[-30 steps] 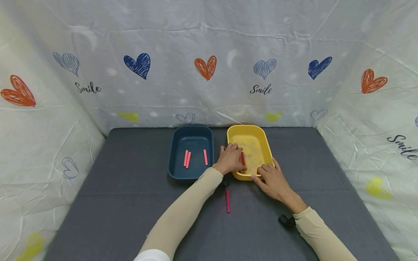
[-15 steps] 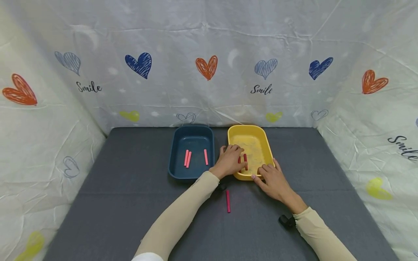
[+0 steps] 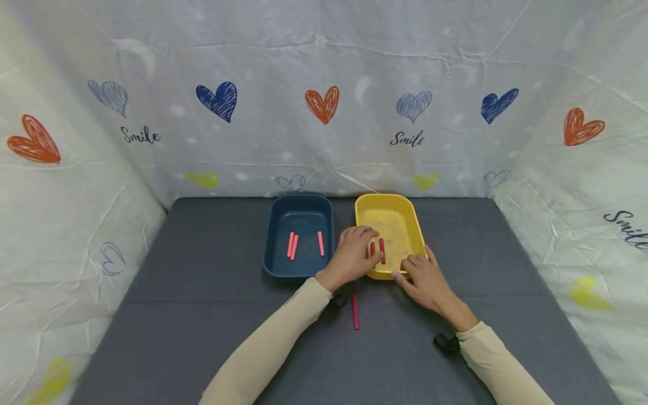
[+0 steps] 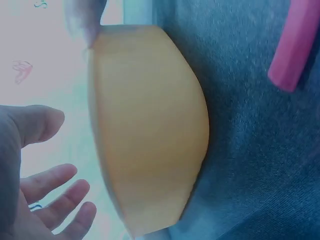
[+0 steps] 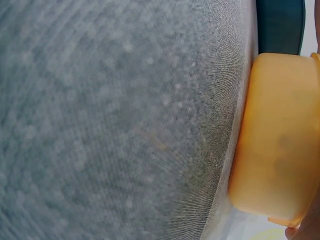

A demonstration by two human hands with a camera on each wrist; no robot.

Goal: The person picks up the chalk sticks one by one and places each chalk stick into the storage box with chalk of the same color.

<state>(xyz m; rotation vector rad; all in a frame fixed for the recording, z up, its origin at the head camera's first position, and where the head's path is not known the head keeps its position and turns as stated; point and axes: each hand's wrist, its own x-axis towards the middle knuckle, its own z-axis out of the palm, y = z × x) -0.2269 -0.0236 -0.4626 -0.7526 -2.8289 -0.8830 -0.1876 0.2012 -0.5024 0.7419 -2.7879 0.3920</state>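
My left hand (image 3: 351, 253) is over the left side of the yellow tray (image 3: 397, 211), its fingers spread and relaxed in the left wrist view. Beneath and beside those fingers lie dark red chalk-like sticks (image 3: 382, 251) on the tray floor, partly covered by the hand. At the near right corner my right hand (image 3: 425, 281) grips the tray's rim, thumb against the front wall and fingers over the edge. Another deep pink stick (image 3: 355, 312) lies on the table in front of the tray; its end also shows in the left wrist view.
To the left of the yellow tray stands a dark blue tray (image 3: 273, 225) holding 3 light pink sticks (image 3: 320, 243). Both trays sit near the back edge of the grey cloth-covered table (image 3: 202, 315), against a printed curtain (image 3: 273, 124).
My left hand has let go of a dark red stick, which now lies in the yellow tray, and has drawn slightly left. My right hand stays at the rim.
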